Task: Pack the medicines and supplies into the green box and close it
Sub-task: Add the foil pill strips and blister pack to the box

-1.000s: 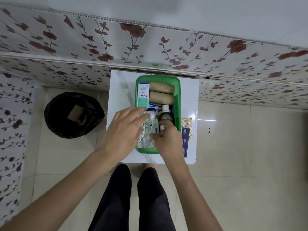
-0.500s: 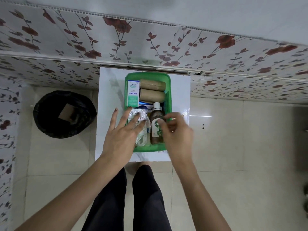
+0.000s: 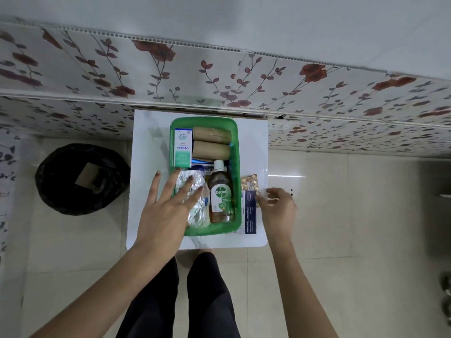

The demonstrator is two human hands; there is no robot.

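The green box (image 3: 235,142) stands open on a small white table (image 3: 148,167). Inside lie a white-green Optibex carton (image 3: 182,148), two brown rolls (image 3: 211,142), a brown Dettol bottle (image 3: 220,196) and a silvery foil pack (image 3: 198,203). My left hand (image 3: 168,203) rests flat with spread fingers on the foil pack and the box's left rim. Right of the box lie a blue dressings packet (image 3: 251,215) and a golden pill strip (image 3: 249,181). My right hand (image 3: 277,208) touches the dressings packet's right edge, fingers curled; no firm grip shows.
A black bin (image 3: 80,179) with cardboard in it stands on the tiled floor to the left of the table. A flowered wall panel (image 3: 219,76) runs right behind the table. My legs (image 3: 178,301) are below the table's near edge.
My right hand left the Dettol bottle, now lying in the box, and moved right to the dressings packet. My left hand stays pressed on the foil pack.
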